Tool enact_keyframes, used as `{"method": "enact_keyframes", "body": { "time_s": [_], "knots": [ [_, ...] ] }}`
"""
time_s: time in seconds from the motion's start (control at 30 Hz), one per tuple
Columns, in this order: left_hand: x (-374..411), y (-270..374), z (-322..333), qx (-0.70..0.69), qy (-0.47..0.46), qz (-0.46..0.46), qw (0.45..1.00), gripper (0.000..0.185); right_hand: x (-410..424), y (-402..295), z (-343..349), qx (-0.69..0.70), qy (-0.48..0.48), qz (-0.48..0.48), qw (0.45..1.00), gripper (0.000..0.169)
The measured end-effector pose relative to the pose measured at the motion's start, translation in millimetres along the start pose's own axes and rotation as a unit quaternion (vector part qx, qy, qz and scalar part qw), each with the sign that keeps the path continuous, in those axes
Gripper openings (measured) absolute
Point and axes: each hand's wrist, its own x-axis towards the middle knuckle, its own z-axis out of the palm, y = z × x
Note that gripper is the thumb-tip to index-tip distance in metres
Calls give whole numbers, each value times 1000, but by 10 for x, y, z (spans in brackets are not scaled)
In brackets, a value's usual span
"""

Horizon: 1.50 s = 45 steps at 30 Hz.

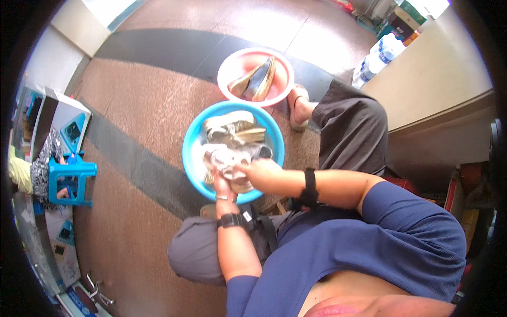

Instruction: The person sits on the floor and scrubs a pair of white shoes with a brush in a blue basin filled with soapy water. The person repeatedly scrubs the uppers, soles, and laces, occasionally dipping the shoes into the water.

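Observation:
A blue plastic basin (pixel 187 152) stands on the floor before me with several pale shoes (pixel 229 123) in it. Over its near side my left hand (pixel 225 184) holds a white shoe (pixel 241 185) from below. My right hand (pixel 263 174) grips the same shoe from the right, its thumb and fingers at the upper. Whether anything else is in the right hand is hidden. A grey insole or shoe opening (pixel 263 151) shows beside the right knuckles. Beyond, a pink basin (pixel 292 77) contains dark blue shoes with tan edges (pixel 263 79).
My foot in a sandal (pixel 300 107) rests right of the basins. Packed water bottles (pixel 376 59) stand by a beige panel (pixel 439 67). At left, a person's feet rest on a blue plastic stool (pixel 73 170), beside a glass display counter (pixel 27 222). Brown tiled floor (pixel 138 237) lies between.

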Motion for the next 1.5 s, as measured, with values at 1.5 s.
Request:
{"method": "enact_keyframes", "body": {
  "time_s": [1.5],
  "knots": [
    [-176, 64, 137, 89, -1, 61, 994, 42, -85, 431, 284, 227, 11, 70, 971, 24]
  ]
}}
